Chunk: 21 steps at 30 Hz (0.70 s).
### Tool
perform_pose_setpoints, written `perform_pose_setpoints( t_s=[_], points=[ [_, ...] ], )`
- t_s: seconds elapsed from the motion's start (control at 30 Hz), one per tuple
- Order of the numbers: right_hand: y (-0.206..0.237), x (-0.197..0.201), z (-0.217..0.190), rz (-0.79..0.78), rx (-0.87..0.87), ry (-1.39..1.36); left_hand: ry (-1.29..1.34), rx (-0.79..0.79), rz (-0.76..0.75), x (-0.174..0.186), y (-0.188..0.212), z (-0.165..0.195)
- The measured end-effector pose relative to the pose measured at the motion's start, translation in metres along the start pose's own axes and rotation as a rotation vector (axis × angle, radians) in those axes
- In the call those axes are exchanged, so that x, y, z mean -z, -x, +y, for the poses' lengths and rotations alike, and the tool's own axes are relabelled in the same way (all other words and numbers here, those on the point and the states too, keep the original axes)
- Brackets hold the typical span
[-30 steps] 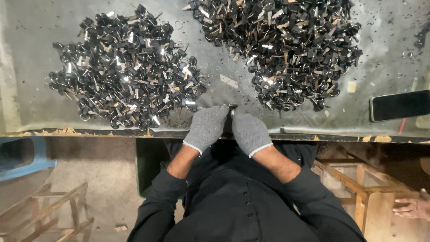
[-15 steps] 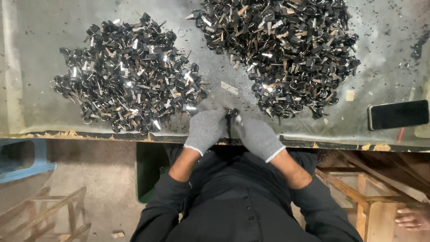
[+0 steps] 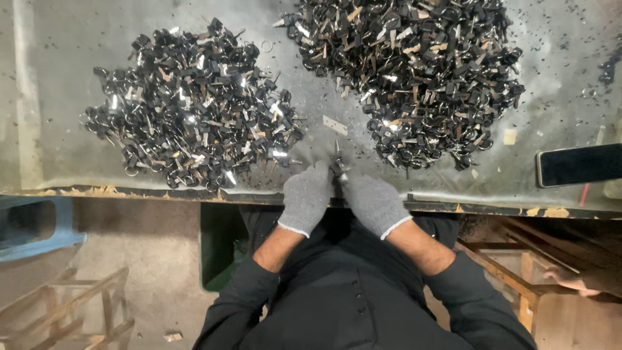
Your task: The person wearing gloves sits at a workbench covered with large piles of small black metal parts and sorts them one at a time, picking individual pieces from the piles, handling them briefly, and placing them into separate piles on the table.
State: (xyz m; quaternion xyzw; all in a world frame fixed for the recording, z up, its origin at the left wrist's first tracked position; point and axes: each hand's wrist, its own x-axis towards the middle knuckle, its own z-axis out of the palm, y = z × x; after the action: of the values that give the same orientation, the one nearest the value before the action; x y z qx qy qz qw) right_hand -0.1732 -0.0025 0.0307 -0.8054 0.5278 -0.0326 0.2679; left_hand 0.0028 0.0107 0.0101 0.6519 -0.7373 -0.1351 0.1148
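Both of my hands wear grey knit gloves and meet at the near edge of a grey metal table [image 3: 52, 97]. My left hand [image 3: 306, 196] and my right hand [image 3: 374, 202] pinch a small dark metal key-like part [image 3: 338, 163] between their fingertips. A big heap of black-headed keys [image 3: 194, 116] lies to the left of my hands. A second, larger heap of the same keys [image 3: 414, 71] lies to the upper right.
A black phone [image 3: 578, 164] lies at the table's right edge. A small pale metal strip [image 3: 335, 124] rests between the heaps. Below the table are a blue stool [image 3: 39, 230], wooden frames [image 3: 58, 311] and another person's hand [image 3: 573, 282] at the right.
My hands have come closer together and now hold the small part between them; the view has shifted slightly.
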Motion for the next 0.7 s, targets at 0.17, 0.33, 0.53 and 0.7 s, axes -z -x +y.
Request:
perform_pose_setpoints(
  t_s=[0.17,0.33,0.53,0.7],
  points=[
    [0.011,-0.014,0.002,0.055,-0.031,0.083,0.149,-0.006,0.06,-0.003,0.001,-0.009],
    [-0.001,-0.006,-0.011,0.045,-0.061,0.059,0.178,-0.077,0.136,-0.011,0.009,0.0],
    [-0.01,0.007,0.004,-0.009,0.071,-0.198,0.16,-0.063,0.156,-0.011,0.009,0.001],
    [-0.008,-0.003,0.004,0.056,-0.034,0.123,0.196,-0.057,0.134,-0.008,0.01,0.002]
  ],
)
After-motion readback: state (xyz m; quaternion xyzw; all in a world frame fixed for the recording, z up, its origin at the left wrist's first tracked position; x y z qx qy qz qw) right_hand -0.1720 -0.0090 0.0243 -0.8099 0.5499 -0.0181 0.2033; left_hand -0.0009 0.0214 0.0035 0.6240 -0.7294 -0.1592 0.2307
